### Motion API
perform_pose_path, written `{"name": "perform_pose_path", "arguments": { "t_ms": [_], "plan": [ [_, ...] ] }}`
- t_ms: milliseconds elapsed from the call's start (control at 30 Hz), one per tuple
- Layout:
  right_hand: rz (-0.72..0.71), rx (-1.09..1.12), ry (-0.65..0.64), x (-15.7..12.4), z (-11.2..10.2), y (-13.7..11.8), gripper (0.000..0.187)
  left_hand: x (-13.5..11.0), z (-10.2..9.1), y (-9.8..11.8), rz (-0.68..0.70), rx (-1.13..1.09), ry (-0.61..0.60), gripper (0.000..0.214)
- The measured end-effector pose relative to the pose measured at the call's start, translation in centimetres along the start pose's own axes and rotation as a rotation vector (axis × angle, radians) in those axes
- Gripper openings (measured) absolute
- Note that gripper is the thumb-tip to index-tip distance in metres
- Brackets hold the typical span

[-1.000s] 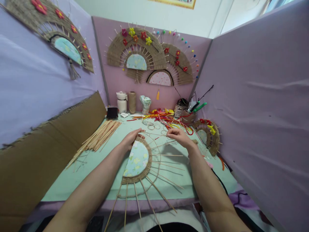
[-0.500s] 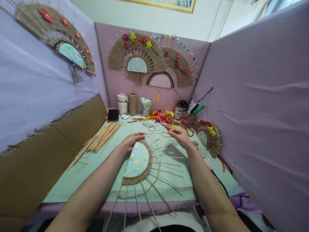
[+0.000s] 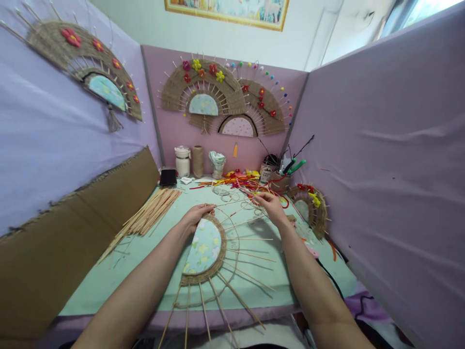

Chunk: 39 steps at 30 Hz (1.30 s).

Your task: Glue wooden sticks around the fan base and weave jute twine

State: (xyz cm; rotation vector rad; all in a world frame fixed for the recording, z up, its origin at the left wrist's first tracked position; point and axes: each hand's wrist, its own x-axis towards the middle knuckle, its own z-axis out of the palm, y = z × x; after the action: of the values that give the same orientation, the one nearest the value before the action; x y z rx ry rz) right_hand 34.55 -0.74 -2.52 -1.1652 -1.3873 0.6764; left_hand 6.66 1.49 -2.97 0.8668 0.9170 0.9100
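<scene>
A half-round woven fan [image 3: 204, 247] has a pale blue floral centre, a braided twine rim and several thin sticks fanning out to the right and toward me. My left hand [image 3: 198, 216] is closed on its far end, the thumb and fingers pinching near the rim. A loop of thin twine [image 3: 238, 252] curves across the sticks. My right hand [image 3: 271, 207] is closed in a pinch, apart from the fan's rim, and a thin strand of twine runs between it and my left hand. The ends inside the fingers are hidden.
Loose sticks [image 3: 152, 213] lie left, beside a cardboard strip [image 3: 90, 213]. Behind stand a white jar [image 3: 182, 161], a twine spool [image 3: 197, 161] and tangled coloured cords [image 3: 241, 184]. At right are a tool holder [image 3: 279, 182] and a small finished fan [image 3: 310, 213].
The view has tilted up slightly, so everything sits lower in it. Both hands keep their grip, and the strand between them now slopes up toward my right hand.
</scene>
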Motion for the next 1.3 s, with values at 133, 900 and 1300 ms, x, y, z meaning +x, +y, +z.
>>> {"name": "perform_pose_path", "arguments": {
  "t_ms": [133, 900, 1300],
  "plan": [
    [0.036, 0.038, 0.038, 0.5, 0.2, 0.5, 0.037, 0.0, 0.0, 0.0, 0.000, -0.012, -0.013, 0.013],
    [0.091, -0.013, -0.151, -0.2, 0.4, 0.5, 0.039, 0.7, -2.5, 1.7, 0.011, -0.199, 0.086, 0.008],
    [0.308, 0.252, -0.452, -0.3, 2.0, 2.3, 0.066, 0.9, -3.0, 2.6, -0.012, -0.350, 0.167, 0.004]
  ]
}}
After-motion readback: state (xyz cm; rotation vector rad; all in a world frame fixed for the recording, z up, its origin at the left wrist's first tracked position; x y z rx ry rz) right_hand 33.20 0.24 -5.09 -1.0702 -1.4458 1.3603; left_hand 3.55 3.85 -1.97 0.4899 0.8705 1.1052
